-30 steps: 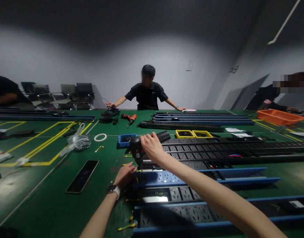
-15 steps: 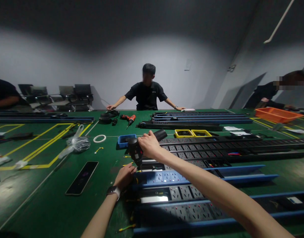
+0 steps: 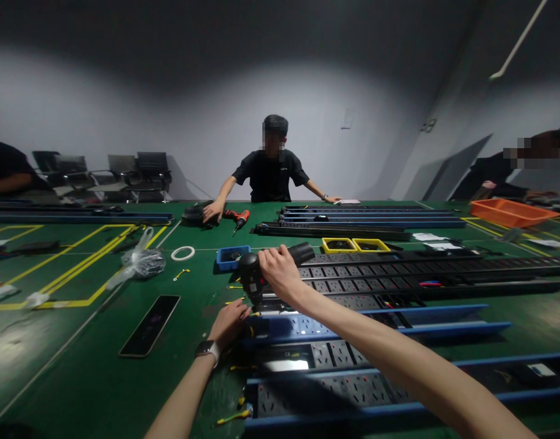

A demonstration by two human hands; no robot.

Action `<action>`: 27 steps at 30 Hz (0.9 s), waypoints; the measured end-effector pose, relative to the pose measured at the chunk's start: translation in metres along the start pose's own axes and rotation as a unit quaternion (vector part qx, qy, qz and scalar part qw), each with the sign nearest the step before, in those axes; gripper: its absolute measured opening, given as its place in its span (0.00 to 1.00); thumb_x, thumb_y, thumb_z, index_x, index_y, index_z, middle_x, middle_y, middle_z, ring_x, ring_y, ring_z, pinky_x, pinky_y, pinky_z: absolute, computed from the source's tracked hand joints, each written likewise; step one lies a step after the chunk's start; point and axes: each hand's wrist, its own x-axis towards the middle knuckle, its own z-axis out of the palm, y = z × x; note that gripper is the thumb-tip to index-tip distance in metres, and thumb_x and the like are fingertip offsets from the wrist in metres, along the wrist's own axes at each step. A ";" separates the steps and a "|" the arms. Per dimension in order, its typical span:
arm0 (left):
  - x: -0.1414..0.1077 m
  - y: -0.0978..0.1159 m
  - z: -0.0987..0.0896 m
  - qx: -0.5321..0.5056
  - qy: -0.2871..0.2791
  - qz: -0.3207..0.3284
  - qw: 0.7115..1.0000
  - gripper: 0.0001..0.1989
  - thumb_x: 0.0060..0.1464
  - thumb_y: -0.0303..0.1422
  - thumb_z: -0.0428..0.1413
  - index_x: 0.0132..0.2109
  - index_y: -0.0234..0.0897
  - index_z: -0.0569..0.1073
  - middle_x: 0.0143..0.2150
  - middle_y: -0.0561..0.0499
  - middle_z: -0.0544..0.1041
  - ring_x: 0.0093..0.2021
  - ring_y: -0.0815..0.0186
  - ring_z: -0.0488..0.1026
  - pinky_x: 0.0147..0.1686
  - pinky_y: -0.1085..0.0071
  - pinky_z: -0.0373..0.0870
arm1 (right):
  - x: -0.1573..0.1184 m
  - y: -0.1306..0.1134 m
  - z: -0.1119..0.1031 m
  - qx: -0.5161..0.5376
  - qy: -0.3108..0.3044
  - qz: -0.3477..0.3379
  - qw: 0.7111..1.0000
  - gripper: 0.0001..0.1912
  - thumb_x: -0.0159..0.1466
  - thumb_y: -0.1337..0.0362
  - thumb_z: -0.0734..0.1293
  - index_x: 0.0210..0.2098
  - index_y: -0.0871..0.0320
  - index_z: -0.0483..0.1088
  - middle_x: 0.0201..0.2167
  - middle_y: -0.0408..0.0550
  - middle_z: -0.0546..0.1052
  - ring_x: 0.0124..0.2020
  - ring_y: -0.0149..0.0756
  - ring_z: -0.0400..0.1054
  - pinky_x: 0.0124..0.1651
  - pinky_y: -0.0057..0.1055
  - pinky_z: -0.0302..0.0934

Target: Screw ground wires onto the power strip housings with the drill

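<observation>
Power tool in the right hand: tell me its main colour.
The power tool is mainly black, as the head view shows.

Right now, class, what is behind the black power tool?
Beyond the tool, held by the right hand, a blue bin shows, holding dark items too small to identify. Its near right corner is covered; anything there is hidden.

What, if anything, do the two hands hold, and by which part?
The right hand grips a black power tool by its handle. Whether the left hand holds anything cannot be told.
</observation>
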 end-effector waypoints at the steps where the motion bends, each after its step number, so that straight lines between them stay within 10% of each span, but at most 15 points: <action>1: 0.000 0.000 0.000 -0.005 0.002 0.000 1.000 0.22 0.68 0.40 0.40 0.33 0.37 0.73 0.38 0.48 0.73 0.36 0.68 0.69 0.38 0.71 0.59 | -0.001 -0.001 0.000 -0.001 0.010 -0.005 1.000 0.09 0.67 0.74 0.57 0.44 0.65 0.65 0.40 0.57 0.74 0.43 0.49 0.67 0.49 0.43 0.55; 27: -0.002 0.007 -0.006 0.019 -0.005 -0.012 1.000 0.23 0.69 0.40 0.39 0.34 0.38 0.73 0.39 0.48 0.73 0.38 0.68 0.71 0.40 0.72 0.60 | -0.010 0.017 0.018 -0.012 0.020 0.047 0.999 0.11 0.61 0.75 0.59 0.43 0.64 0.64 0.39 0.56 0.74 0.42 0.46 0.67 0.51 0.45 0.54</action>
